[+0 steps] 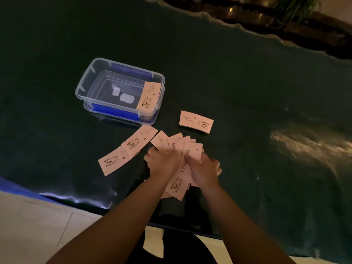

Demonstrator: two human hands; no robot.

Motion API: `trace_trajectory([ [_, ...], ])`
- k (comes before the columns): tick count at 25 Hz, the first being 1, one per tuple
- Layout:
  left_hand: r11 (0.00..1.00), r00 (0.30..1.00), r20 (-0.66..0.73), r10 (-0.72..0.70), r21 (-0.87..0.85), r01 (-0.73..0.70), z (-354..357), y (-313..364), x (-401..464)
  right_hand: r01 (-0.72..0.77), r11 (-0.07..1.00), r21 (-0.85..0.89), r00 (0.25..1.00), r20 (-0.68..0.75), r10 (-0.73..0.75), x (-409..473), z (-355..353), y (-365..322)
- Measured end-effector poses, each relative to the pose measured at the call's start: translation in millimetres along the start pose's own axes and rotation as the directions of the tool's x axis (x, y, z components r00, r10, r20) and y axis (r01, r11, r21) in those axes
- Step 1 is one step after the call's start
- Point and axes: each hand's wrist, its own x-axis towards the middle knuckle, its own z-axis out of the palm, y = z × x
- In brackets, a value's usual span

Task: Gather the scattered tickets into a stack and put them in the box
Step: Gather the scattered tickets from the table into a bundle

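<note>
Pale pink coffee tickets lie on a dark table. My left hand [162,162] and my right hand [204,168] press together on a fanned bunch of tickets [178,147], gripping it from both sides. Two overlapping tickets [129,149] lie loose to the left of my hands. A single ticket [196,121] lies farther back on the right. The clear plastic box [83,86] with blue clips stands open at the back left. One ticket [148,97] leans against its right inner wall.
The dark table [247,92] has a wavy far edge [247,30] and a near edge [76,200] close to my body. Pale floor tiles [38,225] show below. A potted plant [297,8] stands beyond the table at the top right.
</note>
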Motion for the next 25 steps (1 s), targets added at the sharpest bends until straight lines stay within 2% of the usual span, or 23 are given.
trace_trajectory([
  [2,0.996,0.996,0.079,-0.030,-0.087,0.037,-3.4,4.7,5.5,0.042,0.999,0.020,0.999,0.007,-0.043,3.9,-0.3,-0.1],
  [5,0.996,0.993,0.099,-0.068,-0.050,0.073,-8.5,14.2,9.4,0.074,0.989,0.130,0.997,0.011,-0.076,10.1,-1.5,1.6],
  [9,0.976,0.977,0.209,-0.028,0.218,-0.019,-7.2,25.1,6.4,0.041,0.952,0.302,0.998,0.039,-0.055,11.2,-2.7,-2.4],
  [12,0.944,0.965,0.256,-0.054,0.327,-0.034,-5.3,30.9,4.6,-0.021,0.925,0.379,0.993,0.116,-0.025,11.8,-2.1,-6.9],
  [18,0.942,0.904,0.423,-0.056,0.323,-0.093,-7.0,23.5,3.5,-0.103,0.883,0.458,0.961,0.275,-0.030,11.0,-2.3,-11.2],
  [23,0.973,0.899,0.438,0.010,0.205,-0.111,-19.4,7.1,1.1,-0.110,0.886,0.451,0.948,0.316,-0.043,1.6,1.3,-12.9],
  [25,0.978,0.886,0.460,0.057,0.152,-0.142,-28.0,-2.9,0.0,-0.161,0.821,0.548,0.937,0.346,-0.047,-6.0,2.9,-10.9],
])
